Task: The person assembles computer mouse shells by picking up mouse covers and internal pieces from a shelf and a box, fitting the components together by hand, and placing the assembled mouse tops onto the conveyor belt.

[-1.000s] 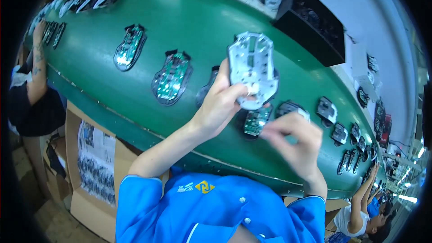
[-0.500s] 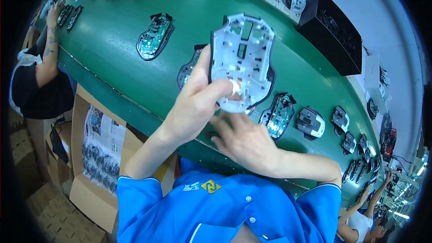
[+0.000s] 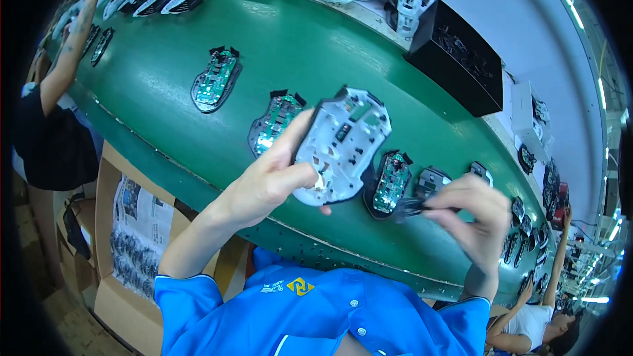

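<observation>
My left hand [image 3: 264, 181] grips a white plastic mouse shell [image 3: 349, 151] with a dark rim, its hollow inside facing up. The thumb presses inside its near end; the other fingers are mostly hidden beneath. To the right, my right hand [image 3: 475, 214] pinches a small dark part [image 3: 414, 207], too blurred to name closely. Just left of that part lies a black mouse base with a green circuit board [image 3: 393, 183]. Another such base [image 3: 280, 118] sits behind my left hand, and a third base [image 3: 216, 80] lies farther left.
On the green table [image 3: 310, 46] stands a black bin [image 3: 455, 59] of dark parts at the far right side. Grey-black mouse shells [image 3: 432, 181] line the right. A cardboard box [image 3: 132, 290] is at the lower left. Co-workers' arms [image 3: 72, 46] reach in at both sides.
My right hand has moved from under the shell out to the right, where a dark part shows in its fingers. The shell is lower and more tilted. The whole view has shifted.
</observation>
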Motion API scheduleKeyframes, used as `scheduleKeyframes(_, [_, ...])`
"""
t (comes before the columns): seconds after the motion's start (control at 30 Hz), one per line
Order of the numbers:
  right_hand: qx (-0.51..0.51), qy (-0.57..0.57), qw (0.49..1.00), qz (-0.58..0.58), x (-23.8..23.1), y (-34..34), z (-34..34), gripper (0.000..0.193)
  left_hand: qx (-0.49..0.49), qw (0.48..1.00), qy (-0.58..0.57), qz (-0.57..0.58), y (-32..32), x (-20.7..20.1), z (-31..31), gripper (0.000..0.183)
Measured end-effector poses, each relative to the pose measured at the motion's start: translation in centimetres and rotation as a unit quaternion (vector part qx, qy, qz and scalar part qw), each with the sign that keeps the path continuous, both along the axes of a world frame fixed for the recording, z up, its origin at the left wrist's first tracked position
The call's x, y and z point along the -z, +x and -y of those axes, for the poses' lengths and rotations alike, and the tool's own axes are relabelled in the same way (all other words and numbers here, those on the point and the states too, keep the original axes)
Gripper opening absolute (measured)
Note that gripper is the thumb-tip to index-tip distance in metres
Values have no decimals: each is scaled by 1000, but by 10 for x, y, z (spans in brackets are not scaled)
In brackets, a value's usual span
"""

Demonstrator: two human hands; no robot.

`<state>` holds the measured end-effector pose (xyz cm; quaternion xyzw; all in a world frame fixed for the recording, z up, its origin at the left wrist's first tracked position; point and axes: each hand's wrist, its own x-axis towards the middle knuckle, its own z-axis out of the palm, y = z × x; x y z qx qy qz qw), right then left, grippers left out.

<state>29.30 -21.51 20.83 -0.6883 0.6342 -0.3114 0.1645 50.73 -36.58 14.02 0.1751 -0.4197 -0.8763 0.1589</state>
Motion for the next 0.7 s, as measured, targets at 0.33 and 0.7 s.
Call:
scheduleKeyframes(0.33, [-181, -112, 928, -306, -6, 5, 10, 33, 205, 978, -14, 45, -20, -16, -26, 69])
scheduleKeyframes(0.7, [-222, -80, 911, -339, -12, 12, 7, 21, 210, 971, -100, 51, -19, -9, -23, 65])
